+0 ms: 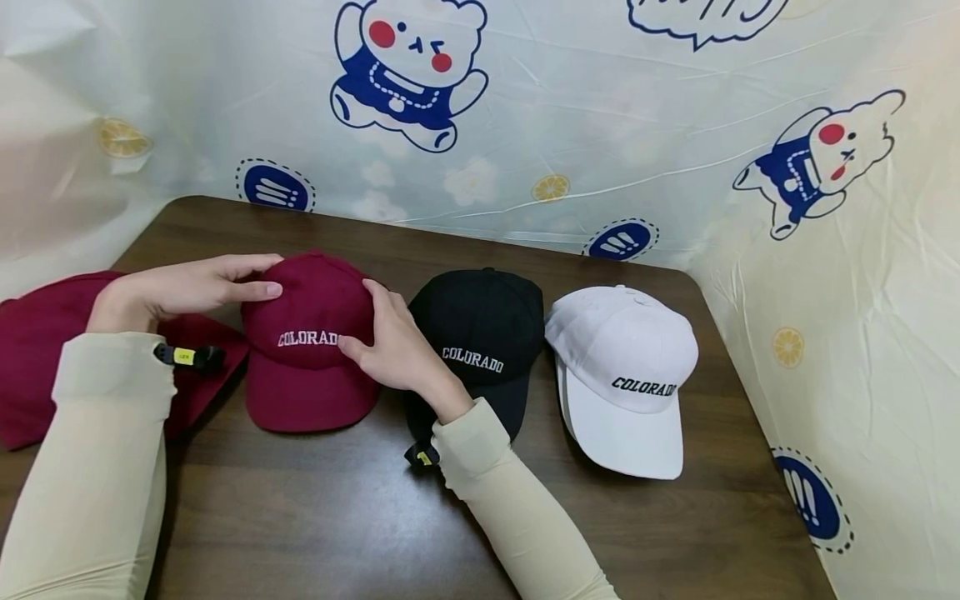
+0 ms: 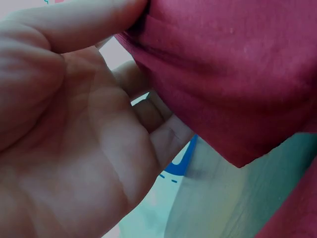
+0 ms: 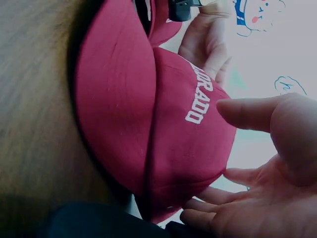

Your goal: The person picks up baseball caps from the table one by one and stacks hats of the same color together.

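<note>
A maroon baseball cap (image 1: 311,383) lettered COLORADO sits on the table in the head view, its brim towards me. At its left side, my left hand (image 1: 191,283) pinches the crown's edge, thumb in front and fingers behind. The left wrist view shows that thumb on the maroon fabric (image 2: 233,74). My right hand (image 1: 397,342) touches the crown's other side. In the right wrist view, the right thumb lies near the white letters and the fairly straight fingers (image 3: 213,196) reach the cap's edge.
Right of the maroon cap stand a black cap (image 1: 487,308) and a pair of stacked white caps (image 1: 630,350). More maroon caps (image 1: 45,358) lie at the left, partly behind my left arm. A printed sheet (image 1: 525,100) hangs behind the brown table (image 1: 300,517).
</note>
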Demonstrator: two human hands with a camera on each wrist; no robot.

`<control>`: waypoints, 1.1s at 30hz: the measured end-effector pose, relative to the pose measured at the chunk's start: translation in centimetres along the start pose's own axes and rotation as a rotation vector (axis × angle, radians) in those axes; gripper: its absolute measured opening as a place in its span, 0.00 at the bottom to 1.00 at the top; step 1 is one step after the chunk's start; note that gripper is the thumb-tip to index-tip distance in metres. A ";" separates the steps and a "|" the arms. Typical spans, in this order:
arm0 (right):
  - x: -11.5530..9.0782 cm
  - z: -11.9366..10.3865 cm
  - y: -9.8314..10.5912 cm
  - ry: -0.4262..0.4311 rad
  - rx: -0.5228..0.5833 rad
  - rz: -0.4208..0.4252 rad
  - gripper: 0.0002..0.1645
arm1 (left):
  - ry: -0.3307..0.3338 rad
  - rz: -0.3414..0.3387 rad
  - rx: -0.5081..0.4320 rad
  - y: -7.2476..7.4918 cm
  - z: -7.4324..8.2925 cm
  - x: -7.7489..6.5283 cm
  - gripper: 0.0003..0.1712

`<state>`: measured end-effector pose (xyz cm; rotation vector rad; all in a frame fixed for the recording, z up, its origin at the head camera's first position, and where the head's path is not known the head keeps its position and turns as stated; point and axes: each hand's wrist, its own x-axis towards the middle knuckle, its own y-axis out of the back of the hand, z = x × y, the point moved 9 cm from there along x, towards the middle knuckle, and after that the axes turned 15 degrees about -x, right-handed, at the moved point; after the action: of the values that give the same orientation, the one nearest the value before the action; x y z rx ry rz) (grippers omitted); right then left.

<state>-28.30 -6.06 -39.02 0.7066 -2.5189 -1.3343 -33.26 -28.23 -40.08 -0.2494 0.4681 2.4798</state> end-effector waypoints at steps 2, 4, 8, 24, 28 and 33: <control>0.0 0.1 -0.1 -0.014 0.006 0.007 0.49 | -0.008 -0.003 -0.006 -0.1 0.1 0.0 0.25; -0.1 0.2 -0.1 -0.024 0.025 0.021 0.47 | -0.013 -0.015 -0.019 -0.2 0.2 0.1 0.23; 0.0 0.3 -0.1 -0.027 0.046 0.030 0.42 | -0.008 -0.049 -0.057 -0.4 0.2 0.2 0.20; 0.4 0.9 -1.1 -0.047 0.118 -0.033 0.38 | 0.031 -0.153 -0.111 -1.1 -0.5 0.3 0.16; 0.4 1.1 -1.5 -0.058 0.149 -0.088 0.41 | -0.011 -0.161 -0.129 -1.0 -0.3 0.1 0.14; 0.3 0.8 -1.2 -0.036 0.205 -0.069 0.37 | -0.009 -0.106 -0.141 -0.4 -0.4 -0.1 0.15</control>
<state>-28.48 -6.24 -40.45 0.8230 -2.7100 -1.1285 -32.88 -28.14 -40.57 -0.3109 0.2697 2.4113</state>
